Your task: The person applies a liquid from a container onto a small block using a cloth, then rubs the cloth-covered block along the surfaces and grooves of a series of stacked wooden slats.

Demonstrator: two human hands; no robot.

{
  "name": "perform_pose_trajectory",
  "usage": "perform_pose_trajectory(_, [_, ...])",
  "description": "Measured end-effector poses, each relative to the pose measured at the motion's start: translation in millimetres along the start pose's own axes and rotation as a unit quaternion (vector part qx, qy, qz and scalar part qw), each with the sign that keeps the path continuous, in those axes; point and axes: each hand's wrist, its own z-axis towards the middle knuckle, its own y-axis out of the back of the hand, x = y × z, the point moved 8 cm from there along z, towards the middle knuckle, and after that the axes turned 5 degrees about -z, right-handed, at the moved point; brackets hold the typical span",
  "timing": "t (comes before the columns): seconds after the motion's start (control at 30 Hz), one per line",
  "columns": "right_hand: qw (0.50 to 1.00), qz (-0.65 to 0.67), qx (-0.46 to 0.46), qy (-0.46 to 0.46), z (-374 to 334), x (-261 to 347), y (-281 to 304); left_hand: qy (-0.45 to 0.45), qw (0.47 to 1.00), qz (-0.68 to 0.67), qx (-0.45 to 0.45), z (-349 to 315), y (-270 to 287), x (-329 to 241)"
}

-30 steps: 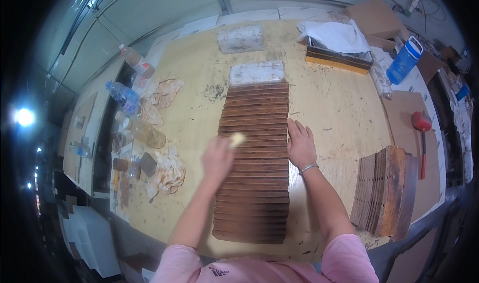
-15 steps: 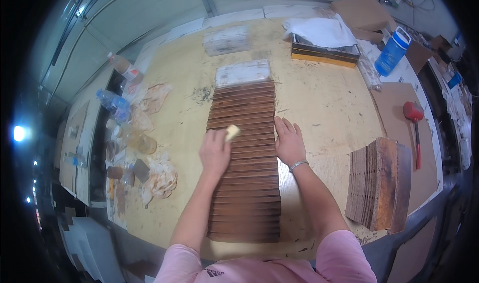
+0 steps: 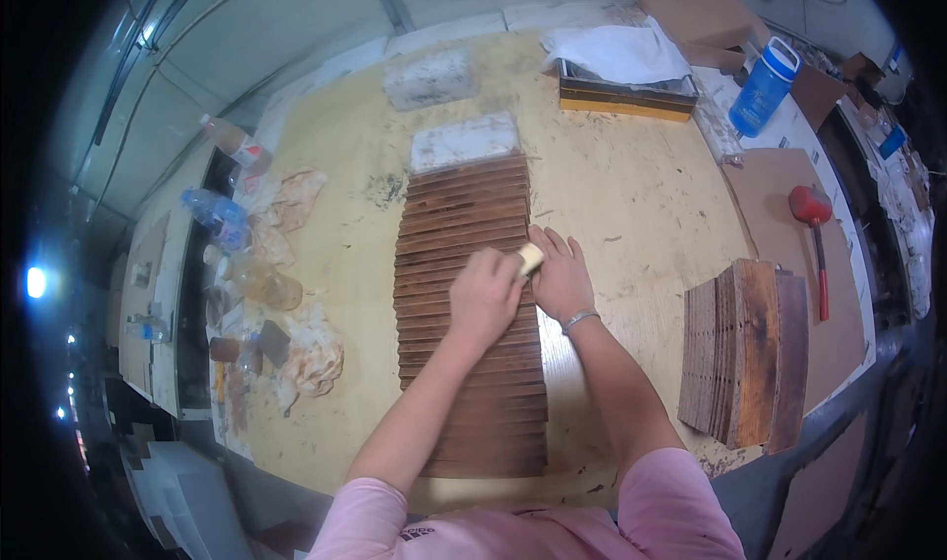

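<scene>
A long row of overlapping brown wooden strips (image 3: pixel 464 318) runs away from me down the middle of the table. My left hand (image 3: pixel 481 298) is closed round a small pale-yellow block (image 3: pixel 531 257), held over the right edge of the row. Whether the block is sponge, wax or something else I cannot tell. Against that same edge rests my right hand (image 3: pixel 564 282), fingers stretched out and a metal bracelet on the wrist. The two hands are close together there. A whitish, worn block (image 3: pixel 464 142) lies at the row's far end.
A second wrapped-looking block (image 3: pixel 431 78) lies farther back. On the right are a stack of wooden boards (image 3: pixel 745 358), a red-headed mallet (image 3: pixel 811 207) and a blue bottle (image 3: pixel 764 91). A white cloth (image 3: pixel 621 52) covers a box. Several bottles (image 3: pixel 217 215) and crumpled rags (image 3: pixel 311 353) line the left.
My left hand has moved right, from the row's left side across to its right edge, carrying the pale block. The right hand stays at the edge. The whole view has shifted slightly.
</scene>
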Motion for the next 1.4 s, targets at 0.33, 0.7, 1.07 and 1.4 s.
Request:
perform_pose_trajectory(0.33, [1.0, 0.012, -0.01, 0.004, -0.5, 3.2, 5.1, 0.054, 0.997, 0.031, -0.043, -5.0, 4.7, 9.5])
perform_pose_trajectory(0.7, [1.0, 0.017, 0.008, -0.016, 0.8, 8.8, 10.3, 0.179, 0.969, 0.156, -0.067, -85.5, 106.8, 144.7])
perform_pose_trajectory(1.07, [0.997, 0.017, 0.063, -0.035, 2.3, 7.8, 11.7, 0.082, 0.996, 0.039, -0.004, -64.2, 41.9, 33.0])
perform_pose_trajectory(1.4, [1.0, 0.01, -0.005, -0.008, -0.5, 6.8, 7.9, 0.135, 0.981, 0.102, -0.1, -70.9, 96.2, 78.0])
